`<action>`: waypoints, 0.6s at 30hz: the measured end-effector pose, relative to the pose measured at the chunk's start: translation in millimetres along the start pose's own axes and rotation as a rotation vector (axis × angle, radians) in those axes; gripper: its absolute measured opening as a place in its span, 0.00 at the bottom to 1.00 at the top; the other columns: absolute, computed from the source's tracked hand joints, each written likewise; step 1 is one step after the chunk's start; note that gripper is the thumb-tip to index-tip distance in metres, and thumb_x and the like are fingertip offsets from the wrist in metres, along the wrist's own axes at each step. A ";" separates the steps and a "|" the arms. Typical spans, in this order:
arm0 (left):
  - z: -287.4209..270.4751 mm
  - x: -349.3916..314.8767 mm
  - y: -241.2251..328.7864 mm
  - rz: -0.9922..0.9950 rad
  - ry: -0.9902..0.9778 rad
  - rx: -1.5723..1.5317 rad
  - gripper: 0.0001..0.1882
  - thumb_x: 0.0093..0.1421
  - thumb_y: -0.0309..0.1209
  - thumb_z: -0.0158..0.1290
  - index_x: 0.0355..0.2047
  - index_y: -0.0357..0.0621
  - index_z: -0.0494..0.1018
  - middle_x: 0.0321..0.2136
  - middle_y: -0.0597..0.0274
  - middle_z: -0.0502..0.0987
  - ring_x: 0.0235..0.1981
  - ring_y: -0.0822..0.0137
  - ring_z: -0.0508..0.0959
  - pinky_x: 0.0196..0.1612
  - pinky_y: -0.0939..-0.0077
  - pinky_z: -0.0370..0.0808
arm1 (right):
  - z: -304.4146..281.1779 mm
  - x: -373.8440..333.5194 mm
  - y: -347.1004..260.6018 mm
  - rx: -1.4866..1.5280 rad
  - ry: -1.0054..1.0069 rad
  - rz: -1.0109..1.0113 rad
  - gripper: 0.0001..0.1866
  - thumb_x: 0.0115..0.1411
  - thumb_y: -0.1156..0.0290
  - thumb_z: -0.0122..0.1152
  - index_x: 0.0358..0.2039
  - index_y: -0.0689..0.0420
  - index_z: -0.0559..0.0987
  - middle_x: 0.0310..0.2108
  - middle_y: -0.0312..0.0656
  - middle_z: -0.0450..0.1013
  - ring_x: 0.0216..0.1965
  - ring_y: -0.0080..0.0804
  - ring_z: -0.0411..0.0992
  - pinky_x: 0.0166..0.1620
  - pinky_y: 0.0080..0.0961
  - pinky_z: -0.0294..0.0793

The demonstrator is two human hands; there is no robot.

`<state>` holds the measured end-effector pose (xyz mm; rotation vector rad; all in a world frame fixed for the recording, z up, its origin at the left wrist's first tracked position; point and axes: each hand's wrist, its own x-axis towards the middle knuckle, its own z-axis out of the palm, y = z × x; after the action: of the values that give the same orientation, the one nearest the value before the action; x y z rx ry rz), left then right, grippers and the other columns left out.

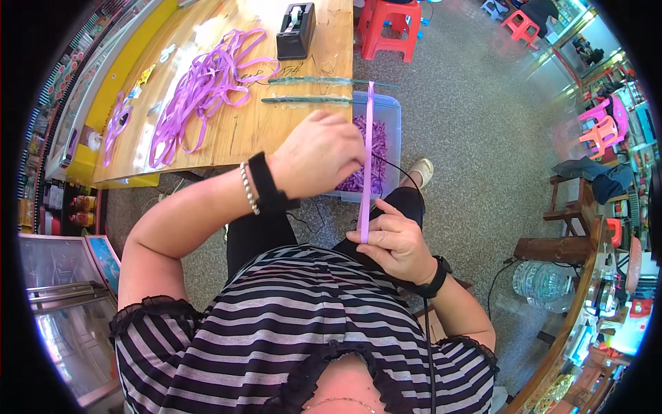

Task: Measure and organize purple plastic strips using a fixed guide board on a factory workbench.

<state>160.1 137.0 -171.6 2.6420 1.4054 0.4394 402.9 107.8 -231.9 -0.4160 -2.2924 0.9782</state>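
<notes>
A flat purple ribbon [368,148] runs from the far rod toward me, across the view of the bin. Its near end is pinched between the thumb and fingers of my right hand [394,238]. My left hand [321,153] is beside the ribbon's middle, its fingers curled inward; what they hold, if anything, is hidden. Two greenish glass-like rods [296,101] are taped to the wooden table [241,148] and stick out past its right edge. Below them stands a translucent plastic bin [393,131] with many small purple pieces [352,181] inside.
A tangled heap of purple ribbon [207,96] lies on the table, with a smaller bundle [118,123] to its left. A black tape dispenser [296,31] stands at the far edge. Red stools [391,31] are beyond, and a dark cable [403,172] hangs near the bin.
</notes>
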 end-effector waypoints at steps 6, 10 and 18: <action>7.5 -37.3 30.1 0.128 -0.067 -0.105 0.11 0.52 0.32 0.60 0.38 0.51 0.81 0.30 0.69 0.74 0.37 0.63 0.73 0.46 0.65 0.70 | 1.9 1.8 5.7 0.113 -0.036 0.011 0.14 0.52 0.78 0.69 0.42 0.56 0.85 0.28 0.41 0.77 0.33 0.37 0.77 0.57 0.39 0.73; 28.5 -57.0 29.3 0.127 -0.159 -0.246 0.12 0.53 0.31 0.59 0.39 0.49 0.80 0.29 0.66 0.74 0.33 0.61 0.73 0.40 0.66 0.73 | 3.1 5.8 1.4 0.205 0.001 0.047 0.15 0.53 0.78 0.69 0.43 0.57 0.84 0.29 0.41 0.76 0.32 0.36 0.76 0.44 0.32 0.76; 45.5 -75.8 27.9 0.146 -0.173 -0.274 0.08 0.56 0.32 0.58 0.36 0.45 0.78 0.28 0.64 0.74 0.30 0.59 0.73 0.37 0.64 0.74 | 2.9 10.4 3.5 0.108 0.000 -0.001 0.17 0.50 0.75 0.71 0.43 0.52 0.85 0.35 0.40 0.74 0.36 0.37 0.72 0.42 0.30 0.71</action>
<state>156.2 60.2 -223.3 2.4985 1.0271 0.3763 393.1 113.8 -231.8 -0.3696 -2.2273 1.0949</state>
